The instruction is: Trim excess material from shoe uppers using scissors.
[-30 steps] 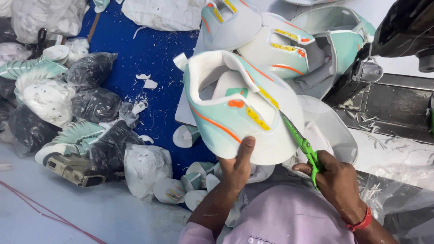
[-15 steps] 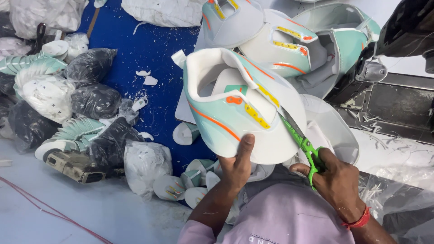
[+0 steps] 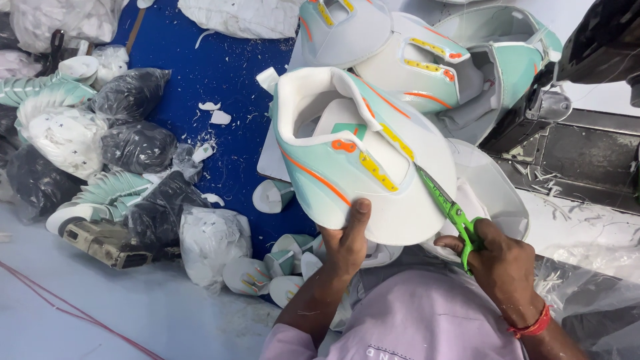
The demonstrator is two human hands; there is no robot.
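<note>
Left hand (image 3: pixel 347 243) comes up under the near edge of the mint-and-white shoe upper (image 3: pixel 353 153), thumb pressed flat on its outer face and the other fingers hidden behind, so it is closed on the piece and holding it tilted in mid-air over the blue mat (image 3: pixel 200 80). That upper looks light and floppy, a thin padded shell with orange and yellow trim, soft enough to fold if pinched hard, so the broad near rim where the thumb sits seems the sensible place to grip it. Over on the far left lie bundles in black plastic bags (image 3: pixel 133 143) and stacks of pale cut pieces (image 3: pixel 63 137), well apart from the hands, with a red cord (image 3: pixel 73 313) trailing across the near left of the white bench. Just left of the wrist sit small mint-and-white cut parts (image 3: pixel 257 273), close enough to be knocked. Moving right, more finished uppers (image 3: pixel 413 60) are piled at the far side, touching the held one from behind and crowding it. Right hand (image 3: pixel 500 263) is wrapped shut through the handles of green scissors (image 3: pixel 443 203), blades angled up against the right edge of the upper; how wide the blades gape I cannot tell. Beyond it, far right, a dark sewing machine (image 3: pixel 593 47) stands over a grey metal plate littered with white trimmings.
</note>
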